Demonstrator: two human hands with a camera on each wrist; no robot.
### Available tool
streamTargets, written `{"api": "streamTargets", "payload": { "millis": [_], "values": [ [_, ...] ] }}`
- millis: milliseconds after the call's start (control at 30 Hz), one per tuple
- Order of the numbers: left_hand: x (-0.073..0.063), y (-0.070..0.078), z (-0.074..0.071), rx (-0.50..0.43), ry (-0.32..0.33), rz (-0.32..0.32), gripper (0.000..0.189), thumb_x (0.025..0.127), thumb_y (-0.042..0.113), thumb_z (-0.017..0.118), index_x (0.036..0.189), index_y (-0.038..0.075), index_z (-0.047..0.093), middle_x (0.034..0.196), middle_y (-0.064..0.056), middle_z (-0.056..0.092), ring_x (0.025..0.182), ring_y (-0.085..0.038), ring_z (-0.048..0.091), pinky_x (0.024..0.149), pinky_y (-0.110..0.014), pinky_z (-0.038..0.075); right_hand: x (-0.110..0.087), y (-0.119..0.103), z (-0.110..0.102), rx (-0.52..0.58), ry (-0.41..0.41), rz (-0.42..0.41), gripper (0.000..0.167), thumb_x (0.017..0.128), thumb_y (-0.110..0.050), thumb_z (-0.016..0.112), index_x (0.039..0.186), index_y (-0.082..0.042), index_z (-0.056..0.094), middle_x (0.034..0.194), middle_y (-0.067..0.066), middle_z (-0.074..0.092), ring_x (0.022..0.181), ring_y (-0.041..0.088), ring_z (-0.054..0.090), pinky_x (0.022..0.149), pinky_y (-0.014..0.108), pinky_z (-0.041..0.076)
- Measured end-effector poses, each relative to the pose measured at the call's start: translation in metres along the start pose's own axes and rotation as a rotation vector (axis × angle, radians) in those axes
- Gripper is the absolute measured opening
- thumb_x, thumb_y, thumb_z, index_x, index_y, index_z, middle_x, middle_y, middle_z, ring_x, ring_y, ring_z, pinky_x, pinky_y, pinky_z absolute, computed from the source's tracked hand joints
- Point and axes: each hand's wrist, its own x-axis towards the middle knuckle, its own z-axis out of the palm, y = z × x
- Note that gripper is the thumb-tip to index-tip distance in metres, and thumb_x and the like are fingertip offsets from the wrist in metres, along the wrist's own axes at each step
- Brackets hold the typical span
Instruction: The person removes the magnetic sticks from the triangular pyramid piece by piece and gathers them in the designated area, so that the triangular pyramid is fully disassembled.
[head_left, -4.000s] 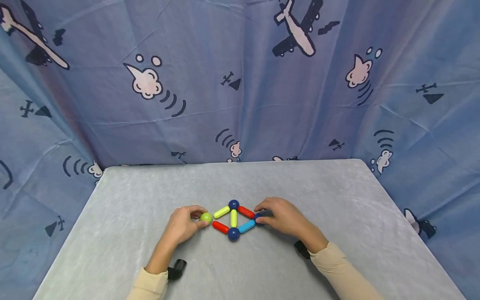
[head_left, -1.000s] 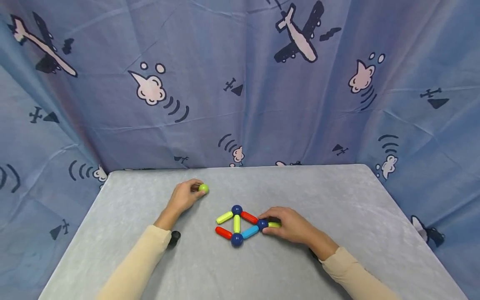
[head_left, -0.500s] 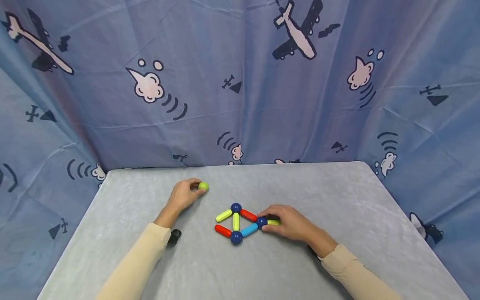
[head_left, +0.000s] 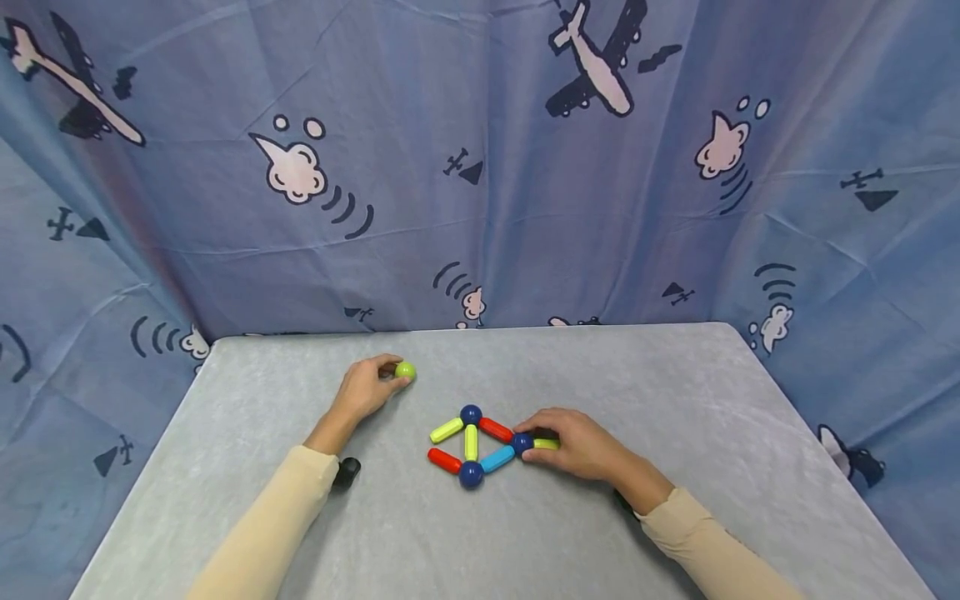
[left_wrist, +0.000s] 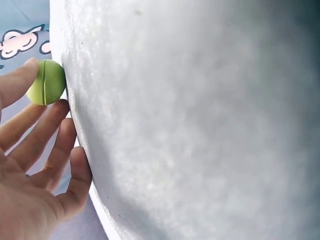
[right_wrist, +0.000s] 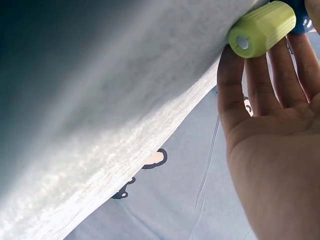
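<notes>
My left hand [head_left: 365, 388] pinches a light green ball [head_left: 406, 371] between thumb and fingertips, at the table's back left; a seam circles the ball [left_wrist: 46, 82] in the left wrist view. On the table lies a frame of magnetic rods and dark blue balls. My right hand [head_left: 573, 446] grips its right-hand blue ball [head_left: 522, 444]. A yellow-green rod [head_left: 547, 444] extends from that ball under the palm, its metal-tipped end facing the right wrist camera. From this ball a red rod [head_left: 496, 429] and a light blue rod [head_left: 498, 459] run to two other balls.
A yellow-green rod [head_left: 471, 442] joins the far ball [head_left: 471, 415] and the near ball [head_left: 471, 474]. Another yellow-green rod [head_left: 446, 430] and a red rod [head_left: 444, 461] point left with free ends. A patterned curtain [head_left: 480, 208] hangs behind the grey table [head_left: 637, 367].
Compared with 4 seconds ago, my left hand has carried the green ball away toward the back, and a yellow-green rod now shows at the right-hand ball. Over the last second both hands stay nearly still.
</notes>
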Motion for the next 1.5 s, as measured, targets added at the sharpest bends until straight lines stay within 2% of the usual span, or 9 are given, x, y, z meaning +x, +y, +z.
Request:
{"api": "streamTargets", "payload": {
  "millis": [200,400,500,667,767,900,1000,1233,1500],
  "values": [
    [0.001,0.001,-0.004,-0.009,0.0,-0.001,0.047,0.09,0.03,0.075,0.132,0.013,0.063,0.122,-0.01,0.07,0.116,-0.029,0.064,0.098,-0.047,0.049,0.001,-0.001,-0.001,0.007,-0.006,0.021,0.037,0.086,-0.041,0.076,0.12,-0.027,0.071,0.111,-0.013,0.07,0.101,0.005,0.062,0.095,0.038,0.052],
    [-0.006,-0.002,-0.012,-0.076,0.004,-0.012,0.051,0.091,0.031,0.073,0.137,0.013,0.059,0.128,-0.011,0.067,0.112,-0.03,0.065,0.09,-0.046,0.053,0.0,-0.002,-0.001,0.004,-0.009,0.017,0.037,0.086,-0.041,0.076,0.119,-0.027,0.071,0.111,-0.013,0.07,0.101,0.006,0.062,0.095,0.038,0.052],
    [-0.012,0.002,-0.013,-0.085,0.035,0.028,0.049,0.091,0.027,0.073,0.135,0.011,0.06,0.126,-0.012,0.068,0.109,-0.031,0.066,0.088,-0.046,0.054,-0.001,-0.003,-0.002,0.005,-0.003,0.021,0.036,0.085,-0.04,0.077,0.118,-0.027,0.072,0.11,-0.012,0.071,0.1,0.007,0.063,0.095,0.039,0.052],
    [-0.028,0.019,-0.005,-0.068,0.076,0.131,0.039,0.089,0.022,0.076,0.125,0.01,0.066,0.114,-0.009,0.072,0.103,-0.028,0.068,0.088,-0.045,0.054,0.0,-0.003,-0.002,0.017,0.0,0.038,0.035,0.085,-0.04,0.077,0.118,-0.028,0.072,0.11,-0.013,0.07,0.1,0.007,0.062,0.095,0.039,0.053],
    [-0.037,0.032,0.005,-0.048,0.038,0.205,0.033,0.088,0.02,0.077,0.119,0.01,0.07,0.108,-0.006,0.074,0.098,-0.024,0.069,0.086,-0.042,0.055,0.0,-0.001,-0.001,0.018,0.001,0.034,0.036,0.085,-0.041,0.077,0.118,-0.028,0.072,0.111,-0.012,0.071,0.101,0.009,0.063,0.094,0.041,0.053],
    [-0.047,0.043,0.018,0.003,-0.093,0.323,0.026,0.088,0.018,0.076,0.113,0.011,0.073,0.106,-0.002,0.074,0.093,-0.017,0.069,0.082,-0.036,0.056,0.0,0.0,-0.001,0.025,-0.002,0.04,0.036,0.085,-0.042,0.077,0.118,-0.028,0.072,0.112,-0.011,0.071,0.103,0.009,0.064,0.095,0.041,0.053],
    [-0.05,0.045,0.026,0.04,-0.163,0.379,0.021,0.088,0.018,0.076,0.109,0.014,0.075,0.103,0.002,0.074,0.089,-0.011,0.068,0.08,-0.031,0.055,0.0,0.0,-0.001,0.028,-0.008,0.048,0.037,0.085,-0.042,0.077,0.118,-0.028,0.072,0.113,-0.012,0.071,0.104,0.009,0.064,0.096,0.041,0.052],
    [-0.05,0.043,0.036,0.073,-0.196,0.398,0.021,0.086,0.02,0.079,0.107,0.018,0.077,0.097,0.006,0.073,0.085,-0.008,0.065,0.076,-0.027,0.052,0.0,0.001,0.0,0.041,-0.014,0.041,0.037,0.085,-0.042,0.077,0.119,-0.027,0.072,0.114,-0.01,0.071,0.106,0.012,0.065,0.097,0.043,0.052],
    [-0.05,0.044,0.039,0.072,-0.18,0.384,0.021,0.084,0.02,0.08,0.105,0.019,0.077,0.092,0.007,0.072,0.082,-0.007,0.062,0.074,-0.026,0.05,0.006,-0.008,-0.007,0.017,-0.054,0.038,0.039,0.088,-0.041,0.074,0.123,-0.026,0.068,0.116,-0.01,0.069,0.104,0.01,0.063,0.095,0.039,0.053]
  ]
}}
